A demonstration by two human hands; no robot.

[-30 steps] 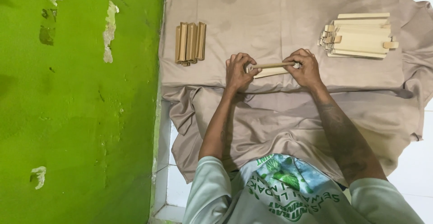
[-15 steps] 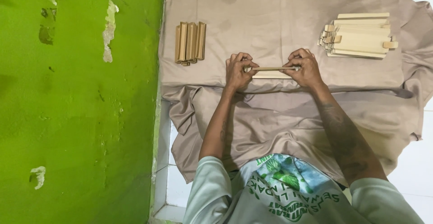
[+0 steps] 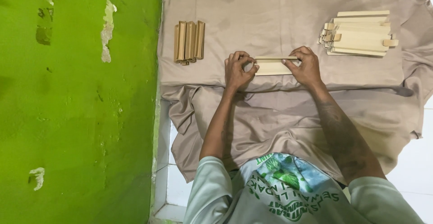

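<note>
Holding a pale flat cardboard piece [image 3: 273, 65] with both hands, I'm pinching it at either end over the beige cloth [image 3: 270, 7]. My left hand [image 3: 238, 70] is gripping the left end, fingers curled tight around it, thumb on top. My right hand [image 3: 306, 66] is clamping the right end, fingertips [image 3: 288, 61] pressing on the upper edge. The piece is lying lengthwise between the hands, low over the cloth; I can't tell whether it's touching the fabric. A narrow fold is running along its top edge.

Up and to the left, well apart from my left hand, a small bundle of brown folded cardboard strips [image 3: 189, 42] is sitting on the cloth, standing side by side on their edges, near the green wall [image 3: 76, 116]. Up and to the right, a loose stack of pale flat cardboard blanks [image 3: 358, 37] is lying on the cloth, with little tabs sticking out at its ends. No labels visible on either pile.

The green wall is showing chipped patches where paint is peeling. The cloth is draping in folds over my lap. White floor tile [image 3: 173, 192] is peeking out beside the wall.
</note>
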